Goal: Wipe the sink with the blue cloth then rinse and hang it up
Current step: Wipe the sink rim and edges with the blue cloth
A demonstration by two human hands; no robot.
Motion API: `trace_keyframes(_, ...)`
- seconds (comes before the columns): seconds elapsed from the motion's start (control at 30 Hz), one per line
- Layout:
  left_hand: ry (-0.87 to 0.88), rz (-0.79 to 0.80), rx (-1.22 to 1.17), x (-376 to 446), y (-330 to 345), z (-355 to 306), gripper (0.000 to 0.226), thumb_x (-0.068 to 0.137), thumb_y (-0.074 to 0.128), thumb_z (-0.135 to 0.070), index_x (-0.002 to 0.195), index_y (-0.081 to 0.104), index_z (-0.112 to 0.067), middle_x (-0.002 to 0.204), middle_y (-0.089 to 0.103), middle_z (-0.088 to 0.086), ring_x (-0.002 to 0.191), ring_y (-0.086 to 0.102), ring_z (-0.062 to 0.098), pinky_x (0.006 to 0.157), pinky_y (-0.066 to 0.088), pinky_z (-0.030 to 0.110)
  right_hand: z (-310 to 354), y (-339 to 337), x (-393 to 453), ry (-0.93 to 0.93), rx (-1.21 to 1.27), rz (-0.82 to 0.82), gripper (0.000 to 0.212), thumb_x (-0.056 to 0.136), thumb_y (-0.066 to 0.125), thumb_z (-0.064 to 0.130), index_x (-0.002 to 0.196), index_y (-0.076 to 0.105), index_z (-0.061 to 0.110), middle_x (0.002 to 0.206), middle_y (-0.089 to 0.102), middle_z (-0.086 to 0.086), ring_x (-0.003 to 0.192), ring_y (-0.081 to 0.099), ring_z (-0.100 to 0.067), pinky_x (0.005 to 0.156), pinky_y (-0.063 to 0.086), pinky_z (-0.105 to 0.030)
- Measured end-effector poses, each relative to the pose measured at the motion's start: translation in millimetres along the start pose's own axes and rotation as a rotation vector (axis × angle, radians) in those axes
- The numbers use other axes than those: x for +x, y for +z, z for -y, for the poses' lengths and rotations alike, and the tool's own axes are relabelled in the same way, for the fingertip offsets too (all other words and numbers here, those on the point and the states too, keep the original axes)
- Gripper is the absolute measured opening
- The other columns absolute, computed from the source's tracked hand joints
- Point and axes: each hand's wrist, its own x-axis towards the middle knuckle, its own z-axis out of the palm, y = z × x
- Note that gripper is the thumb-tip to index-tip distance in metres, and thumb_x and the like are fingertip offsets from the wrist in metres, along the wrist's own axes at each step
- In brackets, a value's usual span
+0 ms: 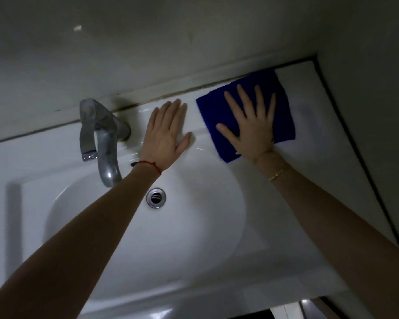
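Note:
A folded blue cloth [282, 107] lies flat on the back right ledge of the white sink [217, 249]. My right hand [251, 125] presses down on the cloth with the fingers spread, palm flat. My left hand [166, 134] rests flat on the bare back ledge just left of the cloth, fingers together, holding nothing. Both forearms reach across the basin. A red thread is on the left wrist and a gold bracelet on the right.
A chrome tap [99, 139] stands at the back left of the basin, its spout curving over the bowl. The metal drain [156, 197] sits in the bowl's middle. Walls close in behind and at the right, with a dark seam [355, 157] along the sink's right edge.

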Motion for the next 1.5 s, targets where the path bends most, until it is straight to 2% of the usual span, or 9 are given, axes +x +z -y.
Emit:
trace_keyframes(0.13, 0.028, -0.013, 0.027, 1, 9, 8, 0.069, 0.101, 0.038, -0.051, 0.154, 0.022, -0.011, 0.159, 0.026, 0.013, 0.147, 0.022, 0.03, 0.121, 0.016, 0.049, -29, 0, 4, -0.073, -0.008, -0.039, 0.073, 0.09, 0.029, 0.073, 0.151, 0.02, 0.034, 0.158, 0.023, 0.001, 0.144, 0.02, -0.035, 0.116, 0.008, -0.058)
trace_keyframes(0.33, 0.032, -0.038, 0.05, 2, 17, 13, 0.071, 0.099, 0.041, -0.052, 0.154, 0.022, -0.012, 0.159, 0.027, 0.01, 0.148, 0.022, 0.028, 0.12, 0.017, 0.051, -19, 1, 9, 0.239, 0.039, -0.136, 0.06, 0.096, 0.028, 0.062, 0.148, 0.029, 0.033, 0.156, 0.029, 0.0, 0.143, 0.022, -0.035, 0.116, 0.007, -0.057)
trace_keyframes(0.43, 0.031, -0.041, 0.051, 1, 20, 13, 0.071, 0.099, 0.042, -0.051, 0.155, 0.022, -0.012, 0.16, 0.027, 0.009, 0.148, 0.021, 0.027, 0.122, 0.014, 0.049, 24, 6, 9, 0.146, 0.02, -0.108, 0.059, 0.096, 0.027, 0.06, 0.148, 0.031, 0.032, 0.156, 0.029, 0.001, 0.143, 0.024, -0.035, 0.116, 0.009, -0.057)
trace_keyframes(0.57, 0.048, -0.059, 0.023, 0, 21, 15, 0.071, 0.098, 0.046, -0.049, 0.154, 0.025, -0.01, 0.159, 0.029, 0.01, 0.148, 0.023, 0.028, 0.121, 0.017, 0.051, -2, 0, 7, 0.026, 0.03, -0.094, 0.057, 0.097, 0.029, 0.059, 0.148, 0.03, 0.034, 0.156, 0.03, 0.002, 0.142, 0.026, -0.034, 0.117, 0.011, -0.054)
trace_keyframes(0.77, 0.057, -0.111, 0.01, 2, 21, 14, 0.07, 0.096, 0.049, -0.047, 0.151, 0.032, -0.008, 0.156, 0.035, 0.011, 0.145, 0.029, 0.031, 0.119, 0.021, 0.053, -4, -4, 18, 0.428, 0.012, -0.128, 0.061, 0.094, 0.029, 0.059, 0.149, 0.029, 0.032, 0.157, 0.028, -0.001, 0.144, 0.02, -0.037, 0.117, 0.004, -0.057)
trace_keyframes(0.9, 0.048, -0.08, 0.029, 3, 25, 14, 0.072, 0.098, 0.043, -0.052, 0.153, 0.028, -0.009, 0.158, 0.031, 0.011, 0.147, 0.025, 0.03, 0.12, 0.019, 0.053, 38, 5, 11, 0.114, 0.02, -0.066, 0.062, 0.095, 0.027, 0.06, 0.149, 0.03, 0.031, 0.157, 0.029, 0.0, 0.143, 0.023, -0.035, 0.117, 0.008, -0.056)
trace_keyframes(1.0, 0.044, -0.085, 0.029, 1, 24, 12, 0.072, 0.097, 0.045, -0.051, 0.153, 0.027, -0.01, 0.158, 0.031, 0.011, 0.148, 0.024, 0.029, 0.12, 0.018, 0.052, 3, 1, 10, -0.019, 0.027, -0.039, 0.064, 0.094, 0.027, 0.065, 0.149, 0.027, 0.033, 0.157, 0.029, 0.002, 0.143, 0.024, -0.034, 0.117, 0.011, -0.053)
trace_keyframes(1.17, 0.122, -0.143, -0.026, 10, 14, 7, 0.071, 0.094, 0.054, -0.049, 0.149, 0.036, -0.007, 0.153, 0.039, 0.014, 0.142, 0.034, 0.031, 0.119, 0.024, 0.049, -70, -12, 9, 0.194, 0.016, -0.048, 0.066, 0.094, 0.025, 0.066, 0.15, 0.023, 0.033, 0.158, 0.025, -0.003, 0.142, 0.022, -0.038, 0.117, 0.011, -0.054)
trace_keyframes(1.5, 0.422, 0.005, -0.076, 67, 10, -21, 0.075, 0.095, 0.057, -0.043, 0.151, 0.029, -0.003, 0.156, 0.032, 0.018, 0.145, 0.027, 0.034, 0.119, 0.025, 0.046, -95, -33, -40, 0.266, -0.066, 0.049, 0.073, 0.094, 0.027, 0.062, 0.153, 0.017, 0.021, 0.158, 0.022, -0.012, 0.139, 0.027, -0.039, 0.113, 0.022, -0.052)
